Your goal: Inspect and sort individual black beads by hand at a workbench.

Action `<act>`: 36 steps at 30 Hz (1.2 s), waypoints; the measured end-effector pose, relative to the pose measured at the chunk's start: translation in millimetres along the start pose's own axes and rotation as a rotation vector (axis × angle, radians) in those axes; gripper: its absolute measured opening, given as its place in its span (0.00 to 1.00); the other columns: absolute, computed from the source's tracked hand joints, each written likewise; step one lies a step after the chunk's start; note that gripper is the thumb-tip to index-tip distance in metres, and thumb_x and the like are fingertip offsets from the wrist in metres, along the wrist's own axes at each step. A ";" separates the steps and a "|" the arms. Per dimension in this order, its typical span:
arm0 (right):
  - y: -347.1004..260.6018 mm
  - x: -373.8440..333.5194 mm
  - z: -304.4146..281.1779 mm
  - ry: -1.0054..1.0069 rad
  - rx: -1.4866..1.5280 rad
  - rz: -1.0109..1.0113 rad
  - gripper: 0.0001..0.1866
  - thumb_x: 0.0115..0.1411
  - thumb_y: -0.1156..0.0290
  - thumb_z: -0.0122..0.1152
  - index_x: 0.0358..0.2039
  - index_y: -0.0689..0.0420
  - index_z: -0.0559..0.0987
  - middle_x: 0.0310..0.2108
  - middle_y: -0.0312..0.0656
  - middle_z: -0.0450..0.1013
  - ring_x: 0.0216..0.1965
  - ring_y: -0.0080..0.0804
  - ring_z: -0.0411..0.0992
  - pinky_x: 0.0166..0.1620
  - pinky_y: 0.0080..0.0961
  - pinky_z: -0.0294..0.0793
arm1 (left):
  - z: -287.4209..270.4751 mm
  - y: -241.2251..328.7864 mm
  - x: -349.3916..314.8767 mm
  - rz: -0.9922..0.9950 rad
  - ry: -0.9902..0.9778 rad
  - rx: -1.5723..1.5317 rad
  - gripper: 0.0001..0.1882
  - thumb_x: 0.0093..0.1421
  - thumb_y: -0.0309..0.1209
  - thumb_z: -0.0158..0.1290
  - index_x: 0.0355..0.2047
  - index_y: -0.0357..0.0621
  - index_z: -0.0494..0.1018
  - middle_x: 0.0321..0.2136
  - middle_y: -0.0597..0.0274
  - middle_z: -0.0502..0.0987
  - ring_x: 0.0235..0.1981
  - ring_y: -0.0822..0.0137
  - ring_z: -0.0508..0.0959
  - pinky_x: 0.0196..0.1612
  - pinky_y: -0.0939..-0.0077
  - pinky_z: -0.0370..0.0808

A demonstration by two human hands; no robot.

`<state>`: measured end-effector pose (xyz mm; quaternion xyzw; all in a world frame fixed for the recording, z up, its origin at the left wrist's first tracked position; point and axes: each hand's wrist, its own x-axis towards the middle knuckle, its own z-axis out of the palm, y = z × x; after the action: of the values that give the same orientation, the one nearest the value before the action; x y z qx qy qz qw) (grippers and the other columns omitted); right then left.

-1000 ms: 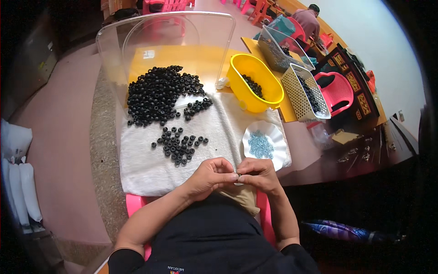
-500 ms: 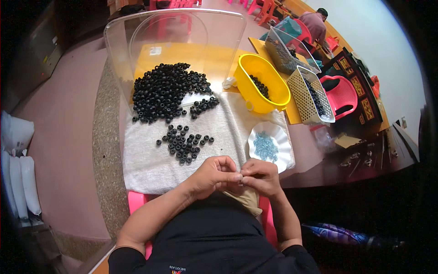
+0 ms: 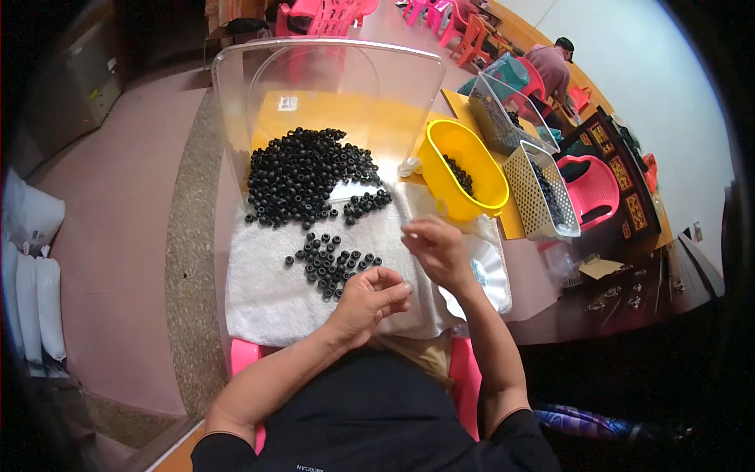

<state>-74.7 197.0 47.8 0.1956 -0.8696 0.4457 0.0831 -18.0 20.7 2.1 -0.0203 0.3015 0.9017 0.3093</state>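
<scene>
A: Starting with the head view, where are the two hands?

B: The left hand (image 3: 368, 305) is just below the middle of the frame, over the white cloth (image 3: 263, 295). The right hand (image 3: 437, 250) is above and to the right of it, well apart from it, and its forearm crosses in front of part of the white scalloped dish (image 3: 499, 289).

A: How do the grips look?

B: On the left, the thumb lies close along the curled fingers, leaving little gap; whether a small piece sits at the tips, I cannot tell. The right fingers are bent, with their tips blurred, so I cannot tell how far apart they are or if they have hold of anything.

A: And the black ring-shaped pieces?

B: A loose group of black pieces (image 3: 326, 263) lies on the cloth at the centre, just beside the left hand, up and to its left. The large black heap (image 3: 303, 167) is higher, left of centre, partly in the clear tub (image 3: 358, 75) and partly spilling onto the cloth.

A: What about the right side?

B: Pale blue pieces (image 3: 478, 272) lie in the dish, partly hidden. Above, toward the upper right, the yellow tub (image 3: 440, 182) and the cream perforated basket (image 3: 525, 197) stand side by side, both containing dark pieces.
</scene>
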 end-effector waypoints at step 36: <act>39.4 85.4 44.9 -0.331 -0.660 -0.041 0.09 0.53 0.69 0.59 0.35 0.55 0.81 0.34 0.47 0.76 0.39 0.48 0.75 0.42 0.41 0.74 | -1.2 -0.8 0.7 -0.014 -0.008 -0.013 0.09 0.57 0.24 0.61 0.35 0.40 0.71 0.32 0.64 0.75 0.32 0.72 0.77 0.38 0.74 0.80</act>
<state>-167.3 158.8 19.3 0.2451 -0.9641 0.1019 0.0087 -18.3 20.9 0.6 -0.0210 0.2944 0.9015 0.3166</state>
